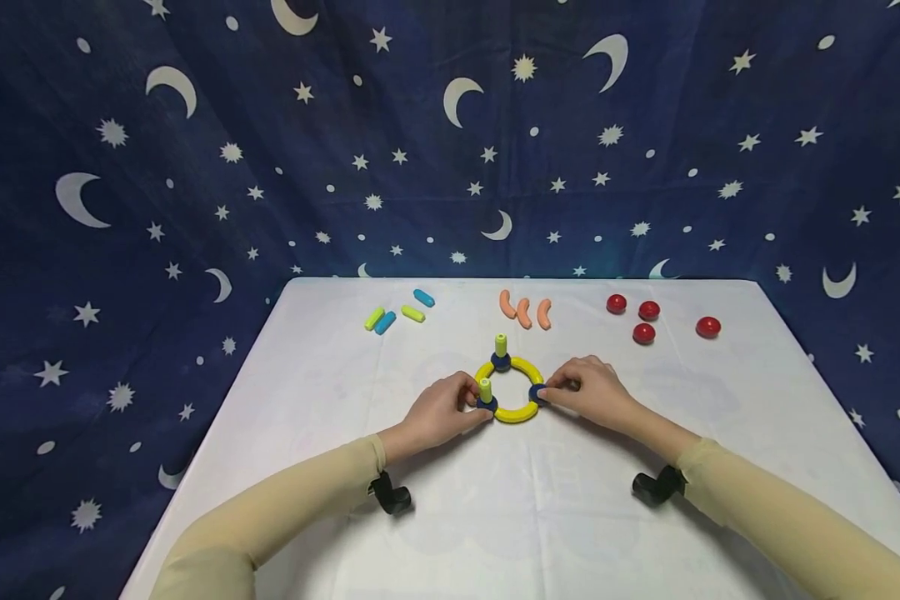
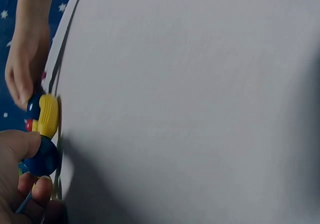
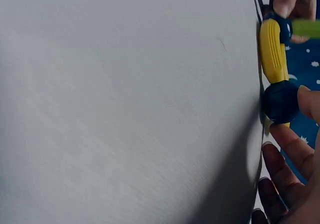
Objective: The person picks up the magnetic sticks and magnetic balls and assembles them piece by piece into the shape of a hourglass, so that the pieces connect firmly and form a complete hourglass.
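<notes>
A ring (image 1: 517, 414) lies near the middle of the table (image 1: 435, 533), built of three yellow arcs (image 1: 527, 368) and three dark-blue balls (image 1: 501, 363), one ball at each joint. Two green pegs (image 1: 501, 344) stand upright on it, one on the back ball, one on the left ball; the right ball bears none.

The left hand (image 1: 442, 408) pinches the left ball between thumb and fingers. The right hand (image 1: 592, 392) pinches the right ball with thumb and forefinger, its other fingers loosely bent.

Behind the ring lie eleven loose pieces: at the left two more green pegs and two blue pegs (image 1: 423, 297), one of each colour side by side; in the middle three orange curves (image 1: 543, 314); at the right four red balls (image 1: 708, 327), one apart from the other three.

The table is white and lightly creased. Two beige sleeves (image 1: 300, 492) reach in, a black device (image 1: 392, 496) at each wrist. A navy cloth (image 1: 420, 100) with pale moons, stars and dots hangs behind and along both sides.
</notes>
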`<state>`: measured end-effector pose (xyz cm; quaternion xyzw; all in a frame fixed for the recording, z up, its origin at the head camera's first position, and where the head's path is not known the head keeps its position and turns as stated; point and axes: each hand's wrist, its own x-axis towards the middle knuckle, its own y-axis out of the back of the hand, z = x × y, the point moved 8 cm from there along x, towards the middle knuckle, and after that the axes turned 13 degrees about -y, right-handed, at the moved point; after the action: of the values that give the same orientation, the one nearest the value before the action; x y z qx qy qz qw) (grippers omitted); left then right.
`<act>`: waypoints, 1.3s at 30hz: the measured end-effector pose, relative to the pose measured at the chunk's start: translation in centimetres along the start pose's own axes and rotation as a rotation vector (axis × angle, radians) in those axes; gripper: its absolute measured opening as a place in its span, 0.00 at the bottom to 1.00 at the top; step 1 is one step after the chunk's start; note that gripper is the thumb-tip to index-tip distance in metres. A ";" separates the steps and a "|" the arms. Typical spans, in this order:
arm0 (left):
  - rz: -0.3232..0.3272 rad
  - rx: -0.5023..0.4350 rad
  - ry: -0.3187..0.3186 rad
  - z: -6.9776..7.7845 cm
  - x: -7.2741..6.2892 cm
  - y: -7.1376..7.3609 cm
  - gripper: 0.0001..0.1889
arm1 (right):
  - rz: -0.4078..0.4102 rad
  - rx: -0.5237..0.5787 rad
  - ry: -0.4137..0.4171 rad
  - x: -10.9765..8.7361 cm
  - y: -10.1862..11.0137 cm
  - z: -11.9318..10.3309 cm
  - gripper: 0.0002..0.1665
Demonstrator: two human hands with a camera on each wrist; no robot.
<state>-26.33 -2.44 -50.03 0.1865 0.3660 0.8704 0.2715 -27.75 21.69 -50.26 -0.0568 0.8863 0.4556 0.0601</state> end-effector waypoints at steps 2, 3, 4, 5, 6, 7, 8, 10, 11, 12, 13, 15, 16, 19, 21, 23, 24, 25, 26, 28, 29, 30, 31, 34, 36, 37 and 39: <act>0.009 -0.022 0.013 -0.4 0.1 0.4 0.18 | 0.001 -0.003 0.001 -0.4 -0.1 -0.1 0.16; 0.015 -0.029 0.019 -0.7 0.1 0.5 0.17 | 0.001 -0.003 0.001 -0.6 -0.2 -0.2 0.16; 0.017 -0.035 0.026 -0.9 0.2 0.7 0.17 | 0.000 -0.001 0.001 -0.8 -0.3 -0.3 0.16; 0.021 -0.044 0.033 -1.2 0.3 0.8 0.17 | 0.001 0.001 -0.003 -0.9 -0.4 -0.3 0.16; 0.023 -0.049 0.039 -1.4 0.4 0.9 0.16 | 0.000 0.006 -0.005 -1.1 -0.5 -0.4 0.16; 0.026 -0.057 0.045 -1.6 0.5 1.0 0.17 | 0.003 0.009 -0.008 -1.2 -0.6 -0.5 0.16; 0.026 -0.065 0.053 -1.9 0.6 1.1 0.17 | 0.006 0.014 -0.013 -1.4 -0.7 -0.6 0.16; 0.032 -0.088 0.068 -2.3 0.9 1.3 0.18 | 0.010 0.020 -0.021 -1.8 -0.9 -0.7 0.16; 0.038 -0.103 0.076 -2.4 1.1 1.3 0.18 | 0.009 0.025 -0.022 -2.0 -1.1 -0.8 0.16; 0.043 -0.114 0.088 -2.6 1.2 1.4 0.18 | 0.003 0.028 -0.022 -2.2 -1.3 -1.0 0.16; 0.047 -0.125 0.099 -2.8 1.4 1.5 0.18 | -0.005 0.033 -0.020 -2.5 -1.5 -1.2 0.16; 0.055 -0.139 0.113 -3.2 1.7 1.8 0.18 | -0.038 0.052 -0.007 -3.0 -2.1 -1.6 0.13; 0.058 -0.147 0.120 -3.4 1.9 2.0 0.18 | -0.063 0.064 -0.002 -3.3 -2.4 -1.8 0.11; 0.059 -0.149 0.125 -3.8 2.4 2.3 0.20 | -0.143 0.090 -0.011 -3.7 -2.9 -2.3 0.08; 0.059 -0.155 0.131 -4.0 2.5 2.5 0.21 | -0.167 0.111 -0.039 -3.4 -2.5 -2.2 0.08; 0.060 -0.158 0.141 -4.0 2.6 2.7 0.22 | -0.139 0.135 -0.076 -2.5 -1.6 -1.6 0.10; 0.059 -0.151 0.148 -4.1 2.6 2.7 0.22 | -0.114 0.150 -0.088 -2.0 -1.0 -1.3 0.11; 0.060 -0.146 0.158 -4.1 2.5 2.8 0.22 | -0.084 0.163 -0.088 -1.3 -0.5 -1.0 0.12; 0.059 -0.136 0.168 -4.2 2.3 2.9 0.22 | -0.052 0.174 -0.086 -0.6 -0.1 -0.7 0.14; 0.049 -0.098 0.181 -4.0 1.9 3.0 0.21 | -0.004 0.179 -0.060 0.7 0.6 -0.4 0.17; 0.039 -0.072 0.185 -3.9 1.8 3.0 0.21 | 0.002 0.174 -0.041 1.3 0.7 -0.4 0.19; 0.027 -0.046 0.188 -3.8 1.6 3.0 0.20 | 0.005 0.162 -0.021 1.8 0.8 -0.5 0.21; 0.015 -0.023 0.188 -3.6 1.4 2.9 0.19 | -0.001 0.155 -0.004 2.3 0.7 -0.6 0.22; -0.009 0.028 0.185 -3.2 1.2 2.7 0.19 | -0.037 0.122 0.029 3.3 0.2 -1.1 0.27; -0.007 0.032 0.192 -3.0 1.1 2.7 0.19 | -0.057 0.098 0.038 3.7 -0.1 -1.5 0.28; 0.001 0.034 0.196 -3.0 1.2 2.8 0.19 | -0.062 0.091 0.043 3.8 -0.2 -1.6 0.28; 0.022 0.035 0.207 -3.1 1.3 3.1 0.19 | -0.068 0.080 0.046 4.0 -0.4 -1.9 0.28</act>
<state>-30.01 -5.11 -49.65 0.1044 0.4051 0.8814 0.2192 -31.70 19.71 -50.13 -0.0946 0.9026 0.4160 0.0573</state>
